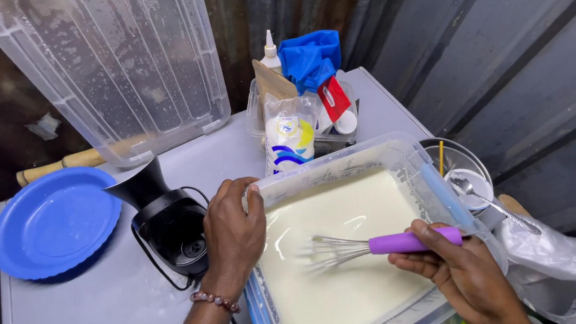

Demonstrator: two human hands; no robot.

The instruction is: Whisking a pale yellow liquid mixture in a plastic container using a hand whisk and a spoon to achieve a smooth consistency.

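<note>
We see clear plastic tub (409,155) full of creamy white liquid (337,248), flat on table, purple-handled wire whisk (372,246) lying tilted, wires dipped in it

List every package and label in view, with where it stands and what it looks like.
Clear plastic bag: behind the tub of pale liquid, white contents, blue and yellow print.
Red packet: in the clear container behind it, small, flat, with a white label patch.
Brown paper pouch: left of the red packet, upright.
White squeeze bottle: at the back, pointed nozzle.
No signs or screens.
</note>
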